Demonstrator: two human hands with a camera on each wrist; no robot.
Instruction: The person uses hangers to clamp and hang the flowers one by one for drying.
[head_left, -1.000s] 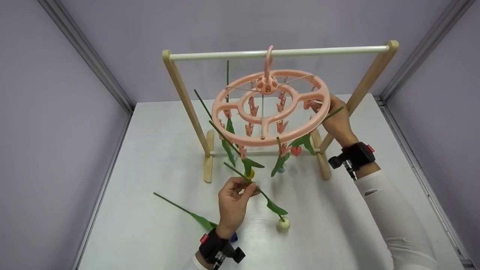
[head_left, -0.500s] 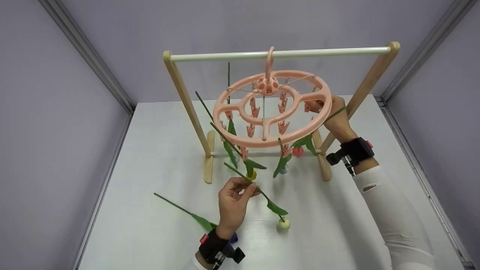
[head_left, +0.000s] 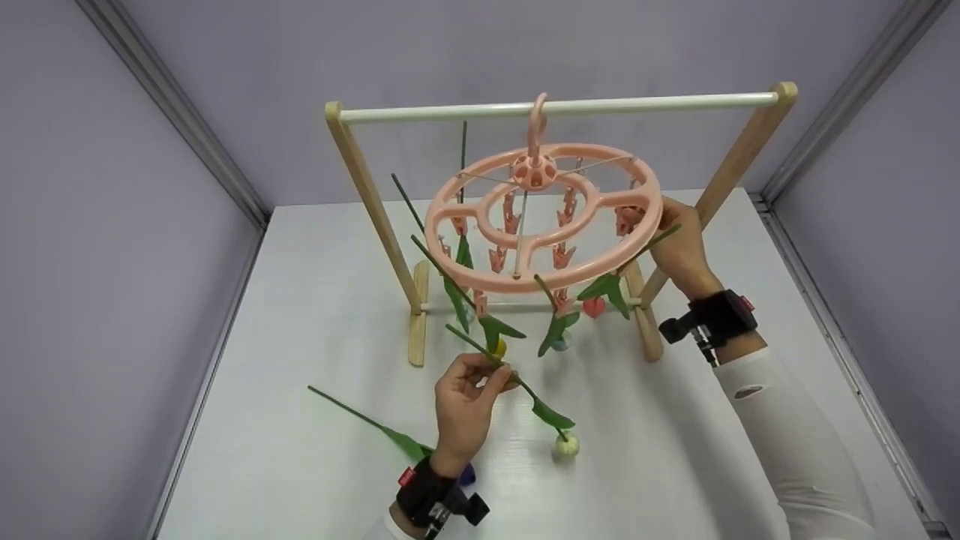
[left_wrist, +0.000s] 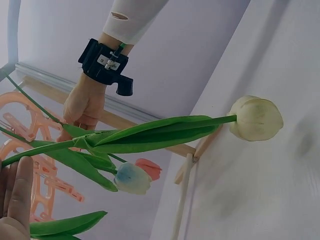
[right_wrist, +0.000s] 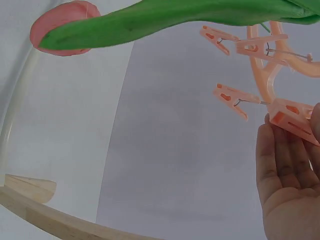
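A staged recording booth or lab is shown rather than a home. A bare white counter [head_left: 315, 315] is enclosed on the left, right and far sides by plain lilac walls [head_left: 112, 225] joined with metal corner strips [head_left: 187, 127]. Black camera bands [head_left: 431, 499] are worn on both wrists. A small wooden rack [head_left: 375, 217] is set near the far wall.
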